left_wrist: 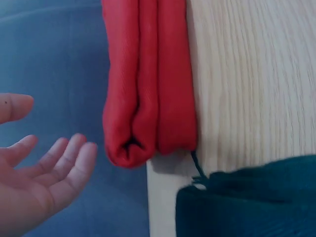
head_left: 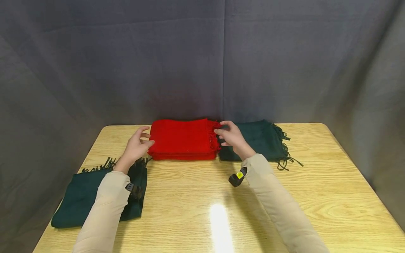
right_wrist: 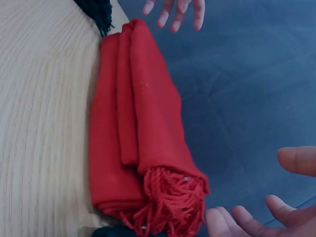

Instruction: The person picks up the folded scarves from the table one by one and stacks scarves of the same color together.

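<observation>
A: Nearest in the head view, two cream fabric sleeves (head_left: pixel 286 211) rise from the bottom of the frame. The left hand (head_left: pixel 135 146) and right hand (head_left: pixel 233 137) have fingers apart, neither gripping anything.

B: Where's the work?

A: Upper centre of the frame: a bright red, fringed, folded woven cloth (head_left: pixel 180 137) on the pale wood-grain tabletop (head_left: pixel 316 211), between the hands. A dark green fringed cloth (head_left: pixel 259 140) lies right of it, and another folded dark green cloth (head_left: pixel 82 196) at lower left.

B: How far along?

A: I'd judge the red folding finished or nearly so. Perhaps only squaring or placing is left; I can't tell.

B: And the left wrist view?

A: It shows what the head view hides: red layers stacked at upper centre, with a curled fold end. At left, the fingers stand just off it. A thin green tassel strand (left_wrist: pixel 197 165) runs from its corner towards the green cloth at lower right.

B: Right wrist?

A: The red fringe (right_wrist: pixel 170 197) spills loosely at lower centre, the right hand's fingertips just beside it; contact is unclear. Whether it's one red cloth or two stacked, I can't say.
</observation>
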Available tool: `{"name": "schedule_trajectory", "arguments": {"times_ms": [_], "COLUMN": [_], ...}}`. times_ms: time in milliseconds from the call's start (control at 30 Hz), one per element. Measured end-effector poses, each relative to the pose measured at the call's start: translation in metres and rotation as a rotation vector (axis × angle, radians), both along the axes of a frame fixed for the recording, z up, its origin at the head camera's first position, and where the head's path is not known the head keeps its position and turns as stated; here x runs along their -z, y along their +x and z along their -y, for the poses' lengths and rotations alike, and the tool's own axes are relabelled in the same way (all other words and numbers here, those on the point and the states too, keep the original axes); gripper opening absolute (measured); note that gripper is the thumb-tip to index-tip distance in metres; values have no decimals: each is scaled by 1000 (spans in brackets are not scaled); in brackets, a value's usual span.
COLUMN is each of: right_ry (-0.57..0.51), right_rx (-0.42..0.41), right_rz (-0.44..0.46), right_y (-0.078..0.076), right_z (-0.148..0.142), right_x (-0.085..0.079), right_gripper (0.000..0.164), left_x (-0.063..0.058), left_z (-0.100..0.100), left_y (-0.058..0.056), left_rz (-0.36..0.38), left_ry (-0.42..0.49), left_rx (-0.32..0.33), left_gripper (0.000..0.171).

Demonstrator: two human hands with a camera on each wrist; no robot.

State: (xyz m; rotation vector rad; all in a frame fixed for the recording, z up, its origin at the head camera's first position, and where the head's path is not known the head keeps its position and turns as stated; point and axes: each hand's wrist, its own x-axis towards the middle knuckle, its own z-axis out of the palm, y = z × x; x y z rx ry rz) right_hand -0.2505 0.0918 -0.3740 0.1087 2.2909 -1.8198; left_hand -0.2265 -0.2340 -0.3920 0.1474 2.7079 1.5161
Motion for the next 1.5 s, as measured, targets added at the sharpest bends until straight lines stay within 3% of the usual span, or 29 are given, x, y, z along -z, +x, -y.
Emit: {"name": "schedule_trajectory", "arguments": {"times_ms": [300,567,1033,1500], "right_ry": [-52,-66,-109,-54], "right_rx": [-90,-130,-172,-223], "right_rz": [-15,-73,-106,-150], "right_y": [20,36,66,89], "right_z": [-4,-10,-25,-54], "right_x": [-10,-12,-4,9], "right_gripper": [42,38,24,31], "left_x": [-4,-9,0,9], "left_z": [-20,-30,-45,-68], "left_y": [19,35,54,77], "left_rz": [-136,-196,-205,-260], "left_ry": [81,140,197,203], "left_rx": [67,87,128,191], "left_gripper": [41,37,30,31]}}
